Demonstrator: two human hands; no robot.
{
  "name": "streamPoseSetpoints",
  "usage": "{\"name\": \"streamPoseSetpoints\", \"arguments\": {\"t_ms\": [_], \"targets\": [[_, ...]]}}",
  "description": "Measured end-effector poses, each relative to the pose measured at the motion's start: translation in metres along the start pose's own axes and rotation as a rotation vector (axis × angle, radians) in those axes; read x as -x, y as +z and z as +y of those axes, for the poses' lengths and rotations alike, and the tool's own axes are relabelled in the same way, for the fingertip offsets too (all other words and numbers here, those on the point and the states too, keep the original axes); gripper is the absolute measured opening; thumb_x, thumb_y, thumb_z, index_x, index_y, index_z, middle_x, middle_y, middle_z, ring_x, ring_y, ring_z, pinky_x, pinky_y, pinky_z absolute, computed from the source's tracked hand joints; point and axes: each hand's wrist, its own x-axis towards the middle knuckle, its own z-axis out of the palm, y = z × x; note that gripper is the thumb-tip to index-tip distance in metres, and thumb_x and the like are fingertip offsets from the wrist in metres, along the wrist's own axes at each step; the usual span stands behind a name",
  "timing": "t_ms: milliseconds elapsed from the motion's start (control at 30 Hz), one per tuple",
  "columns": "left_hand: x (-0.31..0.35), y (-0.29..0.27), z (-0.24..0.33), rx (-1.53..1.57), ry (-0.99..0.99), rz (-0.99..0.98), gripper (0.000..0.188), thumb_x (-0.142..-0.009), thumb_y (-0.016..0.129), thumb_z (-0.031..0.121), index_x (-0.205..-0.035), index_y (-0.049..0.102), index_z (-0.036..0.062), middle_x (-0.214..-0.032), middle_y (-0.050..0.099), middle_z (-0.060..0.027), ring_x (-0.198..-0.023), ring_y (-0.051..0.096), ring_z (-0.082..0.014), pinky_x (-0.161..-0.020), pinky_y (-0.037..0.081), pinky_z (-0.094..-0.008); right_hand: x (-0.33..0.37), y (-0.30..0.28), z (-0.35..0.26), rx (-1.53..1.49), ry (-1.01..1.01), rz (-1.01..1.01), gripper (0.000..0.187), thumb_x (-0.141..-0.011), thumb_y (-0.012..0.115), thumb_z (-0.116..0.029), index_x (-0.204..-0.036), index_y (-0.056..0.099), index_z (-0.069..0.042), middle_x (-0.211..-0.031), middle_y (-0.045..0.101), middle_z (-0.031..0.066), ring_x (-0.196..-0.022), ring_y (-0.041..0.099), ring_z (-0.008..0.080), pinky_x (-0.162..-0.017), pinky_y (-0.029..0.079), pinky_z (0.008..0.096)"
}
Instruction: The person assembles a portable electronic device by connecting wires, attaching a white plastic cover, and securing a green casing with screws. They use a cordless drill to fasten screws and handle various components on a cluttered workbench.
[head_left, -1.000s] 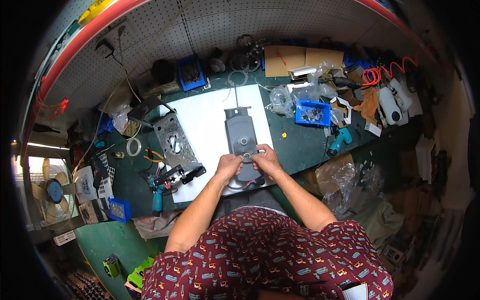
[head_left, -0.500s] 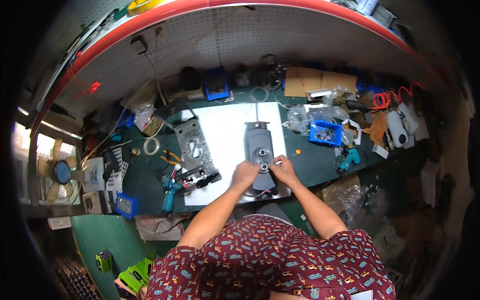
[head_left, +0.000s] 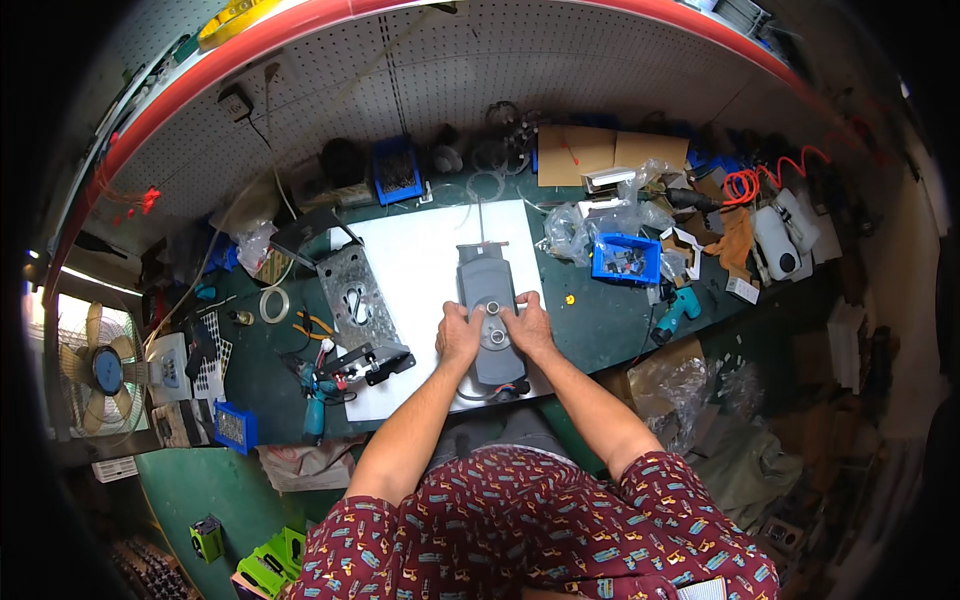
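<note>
A long grey housing (head_left: 486, 276) lies on a white sheet (head_left: 420, 260) at the middle of the bench. Two round metal-rimmed rings sit in its face, an upper ring (head_left: 492, 308) and a lower ring (head_left: 498, 337). Coloured wires (head_left: 516, 388) stick out at its near end, and a thin rod or cable (head_left: 481, 220) runs from the far end. My left hand (head_left: 459, 334) grips the left side, thumb beside the upper ring. On the opposite side my right hand (head_left: 529, 325) holds the edge, its thumb also near that ring. The undersides of my fingers are partly hidden.
Left of the housing stands a perforated metal bracket (head_left: 355, 295), with a teal power tool (head_left: 314, 410) and orange-handled pliers (head_left: 315, 325) nearby. To the right are a blue parts bin (head_left: 626, 262) and a teal cordless driver (head_left: 677, 315). A fan (head_left: 106, 367) stands far left.
Both hands have moved up along the housing from the lower ring to the upper one, with thumbs now on its face. The whole view has shifted slightly.
</note>
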Motion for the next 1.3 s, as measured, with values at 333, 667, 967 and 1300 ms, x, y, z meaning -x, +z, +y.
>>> {"name": "streamPoseSetpoints", "arguments": {"t_ms": [333, 667, 967, 1300], "targets": [[0.017, 0.001, -0.030, 0.110, 0.035, -0.044, 0.041, -0.088, 0.083, 0.024, -0.112, 0.056, 0.0042, -0.072, 0.060, -0.0053, -0.067, 0.060, -0.0181, -0.063, 0.051, -0.0367, 0.024, -0.004, 0.039, -0.215, 0.011, -0.192, 0.079, -0.083, 0.085, -0.037, -0.144, 0.050, 0.000, -0.110, 0.059, 0.0184, -0.097, 0.061, 0.0288, -0.086, 0.054, 0.0405], [0.013, 0.008, 0.046, -0.247, 0.156, -0.107, 0.043, -0.095, 0.068, 0.040, -0.121, 0.058, 0.0071, -0.100, 0.075, -0.0243, -0.098, 0.072, -0.0467, -0.087, 0.057, -0.0544, 0.018, -0.021, 0.041, -0.573, 0.132, -0.359, 0.044, -0.102, 0.072, -0.028, -0.132, 0.058, 0.001, -0.093, 0.062, 0.0040, -0.072, 0.058, 0.0133, -0.064, 0.052, 0.0281], [0.025, -0.009, 0.023, -0.307, 0.436, -0.099, 0.027, -0.094, 0.063, 0.022, -0.111, 0.052, 0.0042, -0.080, 0.071, -0.0228, -0.081, 0.071, -0.0466, -0.075, 0.056, -0.0569, -0.034, -0.059, 0.036, -0.698, 0.043, -0.157, 0.019, -0.107, 0.061, -0.021, -0.110, 0.065, -0.003, -0.081, 0.063, 0.0026, -0.065, 0.057, 0.0095, -0.053, 0.049, 0.0247], [0.160, -0.100, -0.012, -0.199, 0.678, 0.253, 0.019, -0.089, 0.064, 0.017, -0.092, 0.050, 0.0047, -0.066, 0.060, -0.0152, -0.065, 0.064, -0.0398, -0.057, 0.050, -0.0509, -0.003, -0.020, -0.242, -0.300, -0.969, -0.639, 0.033, -0.100, 0.069, -0.012, -0.129, 0.066, 0.004, -0.107, 0.071, 0.0091, -0.092, 0.065, 0.0152, -0.081, 0.052, 0.0285]]}}
